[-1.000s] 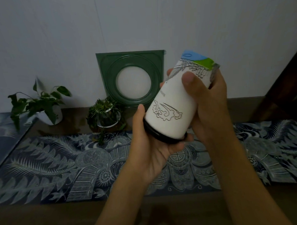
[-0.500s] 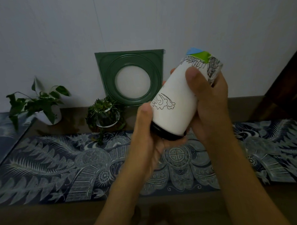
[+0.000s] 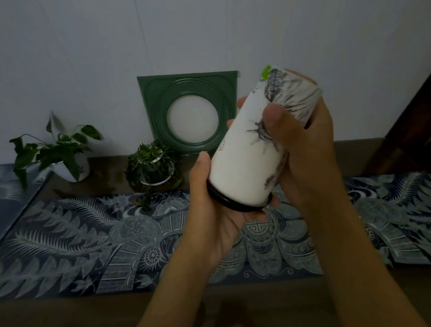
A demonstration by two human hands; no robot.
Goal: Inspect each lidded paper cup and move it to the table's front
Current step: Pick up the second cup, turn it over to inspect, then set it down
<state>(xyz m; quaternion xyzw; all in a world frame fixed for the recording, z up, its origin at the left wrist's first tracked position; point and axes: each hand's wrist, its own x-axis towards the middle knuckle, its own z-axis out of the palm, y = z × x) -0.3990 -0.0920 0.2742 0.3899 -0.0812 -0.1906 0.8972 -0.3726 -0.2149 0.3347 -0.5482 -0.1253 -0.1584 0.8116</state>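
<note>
Tilted paper cup [image 3: 246,159] between both hands [image 3: 305,144]

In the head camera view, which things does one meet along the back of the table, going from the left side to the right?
Leafy plant in a white pot → small grassy plant in a bowl → green square frame with a white disc → paper cup, held in both hands.

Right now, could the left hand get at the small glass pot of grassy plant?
Probably not yet: the left hand cups the black lid end of the white paper cup. The small glass pot of grassy plant stands unobstructed beside it.
</note>
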